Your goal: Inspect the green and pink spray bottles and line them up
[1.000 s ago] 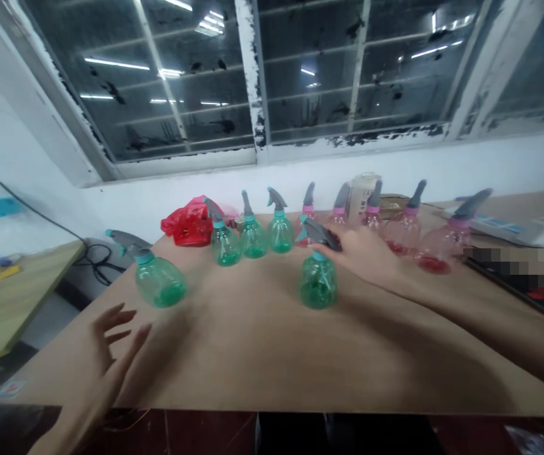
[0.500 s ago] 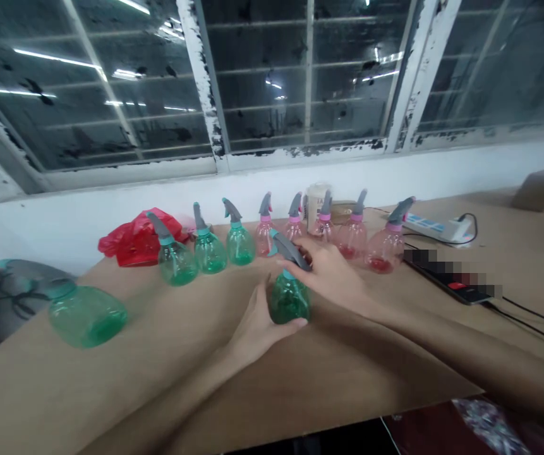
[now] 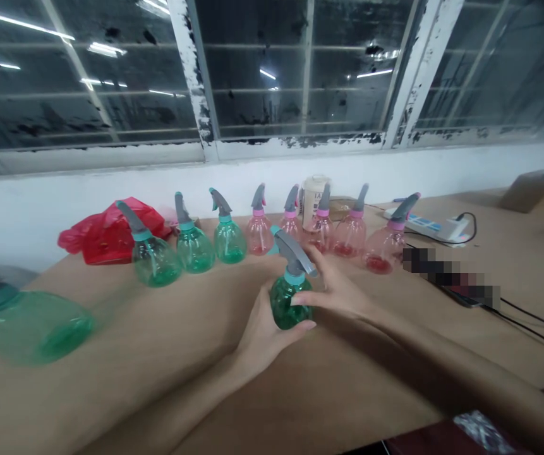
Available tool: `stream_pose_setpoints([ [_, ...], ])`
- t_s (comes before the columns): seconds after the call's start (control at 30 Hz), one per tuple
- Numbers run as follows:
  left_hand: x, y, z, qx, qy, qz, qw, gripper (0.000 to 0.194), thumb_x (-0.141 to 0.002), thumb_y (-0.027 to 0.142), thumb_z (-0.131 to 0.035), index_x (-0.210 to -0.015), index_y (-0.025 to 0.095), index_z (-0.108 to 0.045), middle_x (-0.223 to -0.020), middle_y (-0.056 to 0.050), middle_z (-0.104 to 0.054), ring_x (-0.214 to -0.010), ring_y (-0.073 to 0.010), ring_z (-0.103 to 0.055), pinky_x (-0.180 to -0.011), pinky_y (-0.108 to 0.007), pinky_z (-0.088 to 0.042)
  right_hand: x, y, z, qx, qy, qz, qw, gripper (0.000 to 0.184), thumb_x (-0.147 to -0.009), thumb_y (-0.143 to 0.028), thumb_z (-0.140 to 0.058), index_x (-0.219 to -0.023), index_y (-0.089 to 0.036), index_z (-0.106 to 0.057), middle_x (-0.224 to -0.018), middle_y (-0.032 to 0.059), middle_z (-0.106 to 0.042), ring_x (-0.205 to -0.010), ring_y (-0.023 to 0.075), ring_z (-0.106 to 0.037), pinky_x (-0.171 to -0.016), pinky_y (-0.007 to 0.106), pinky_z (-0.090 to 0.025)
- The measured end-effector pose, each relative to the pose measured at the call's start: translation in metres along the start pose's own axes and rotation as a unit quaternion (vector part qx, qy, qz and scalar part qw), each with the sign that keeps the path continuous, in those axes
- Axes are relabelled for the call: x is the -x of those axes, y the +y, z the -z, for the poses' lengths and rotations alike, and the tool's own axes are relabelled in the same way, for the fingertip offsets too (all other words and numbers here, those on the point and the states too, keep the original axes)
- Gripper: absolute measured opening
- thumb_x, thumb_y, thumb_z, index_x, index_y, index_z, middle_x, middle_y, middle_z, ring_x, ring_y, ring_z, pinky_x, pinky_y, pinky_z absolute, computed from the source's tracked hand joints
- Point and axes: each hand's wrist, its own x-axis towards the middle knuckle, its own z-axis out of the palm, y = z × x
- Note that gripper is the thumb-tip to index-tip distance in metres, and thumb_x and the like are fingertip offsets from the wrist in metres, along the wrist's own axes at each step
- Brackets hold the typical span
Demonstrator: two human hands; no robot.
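Observation:
A green spray bottle (image 3: pixel 282 303) with a grey and teal trigger head stands upright between my hands over the table. My left hand (image 3: pixel 262 332) is closed round its lower body, the thumb across the front. My right hand (image 3: pixel 338 291) grips the upper body from the right, thumb on the front just below the teal collar; its other fingers are partly hidden behind the head. Behind are more green spray bottles (image 3: pixel 196 249) and several pink spray bottles (image 3: pixel 347 235) in a row. Another green spray bottle (image 3: pixel 35 325) is at the far left.
A red plastic bag (image 3: pixel 110 230) lies at the back left. Behind the pink bottles stands a pale cup (image 3: pixel 316 186). To the right are a white power strip (image 3: pixel 435 227), a partly blurred dark device with cables (image 3: pixel 461 294) and a cardboard box (image 3: pixel 525 193). A barred window sits above.
My right hand has moved down from the trigger head to the bottle's upper body. The left hand keeps its hold. The camera view has shifted, so the left-hand bottles appear farther left.

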Motion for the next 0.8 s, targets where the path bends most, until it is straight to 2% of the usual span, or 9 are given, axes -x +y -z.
stream_pose_setpoints([
  [0.1,-0.001,-0.002,-0.001,0.001,0.0,-0.012,1.0,0.066,-0.069,0.041,-0.071,-0.124,0.025,-0.038,-0.124,-0.008,-0.049,-0.119,-0.03,-0.045,-0.098,-0.051,-0.036,-0.005,0.001,-0.007,-0.037,-0.004,0.015,0.999,0.078,-0.069,-0.046,-0.068,-0.134,-0.024,-0.03,-0.129,0.0112,-0.05,-0.115,0.0294,-0.05,-0.095,0.05,-0.04],
  [0.2,-0.001,-0.006,-0.002,0.006,0.0,-0.002,1.0,0.067,-0.069,0.041,-0.07,-0.125,0.024,-0.037,-0.122,-0.01,-0.05,-0.117,-0.0313,-0.046,-0.097,-0.053,-0.037,-0.01,-0.004,-0.013,-0.08,0.005,0.0,0.997,0.078,-0.069,-0.044,-0.068,-0.135,-0.029,-0.029,-0.126,0.0077,-0.053,-0.109,0.0268,-0.054,-0.091,0.046,-0.044],
  [0.37,0.001,-0.004,-0.003,0.004,0.003,-0.009,1.0,0.067,-0.071,0.041,-0.069,-0.126,0.024,-0.036,-0.125,-0.01,-0.049,-0.12,-0.0303,-0.045,-0.1,-0.052,-0.035,-0.017,-0.018,-0.021,-0.099,0.036,-0.034,0.994,0.067,-0.068,-0.045,-0.069,-0.127,-0.032,-0.039,-0.109,0.0039,-0.059,-0.096,0.024,-0.058,-0.082,0.042,-0.048],
  [0.5,0.003,0.0,-0.001,0.005,0.001,-0.017,1.0,0.073,-0.072,0.04,-0.068,-0.132,0.025,-0.029,-0.132,-0.01,-0.045,-0.123,-0.0303,-0.041,-0.102,-0.052,-0.033,-0.025,-0.025,-0.024,-0.111,0.046,-0.044,0.992,0.055,-0.068,-0.049,-0.067,-0.116,-0.028,-0.049,-0.083,0.0008,-0.06,-0.072,0.0199,-0.058,-0.065,0.037,-0.049],
  [0.57,0.003,0.001,0.0,0.004,0.003,-0.011,1.0,0.075,-0.071,0.04,-0.068,-0.132,0.024,-0.029,-0.132,-0.011,-0.044,-0.124,-0.0312,-0.041,-0.101,-0.052,-0.034,-0.028,-0.027,-0.025,-0.121,0.046,-0.039,0.991,0.053,-0.068,-0.05,-0.067,-0.114,-0.027,-0.052,-0.079,-0.0006,-0.059,-0.067,0.0178,-0.057,-0.06,0.034,-0.048],
  [0.67,0.004,-0.001,0.001,-0.001,0.011,0.007,1.0,0.075,-0.068,0.041,-0.07,-0.13,0.023,-0.03,-0.129,-0.012,-0.046,-0.123,-0.0326,-0.041,-0.101,-0.053,-0.034,-0.033,-0.026,-0.027,-0.139,0.045,-0.022,0.989,0.049,-0.069,-0.046,-0.068,-0.112,-0.027,-0.054,-0.094,0.0017,-0.063,-0.079,0.0183,-0.06,-0.068,0.033,-0.049],
  [0.8,0.004,-0.003,0.001,-0.012,0.025,0.027,0.999,0.071,-0.067,0.043,-0.07,-0.125,0.023,-0.035,-0.123,-0.012,-0.049,-0.119,-0.0331,-0.044,-0.099,-0.055,-0.035,-0.037,-0.022,-0.03,-0.185,0.042,0.028,0.981,0.041,-0.072,-0.04,-0.068,-0.107,-0.023,-0.057,-0.109,0.0036,-0.062,-0.099,0.0195,-0.059,-0.089,0.037,-0.045],
])
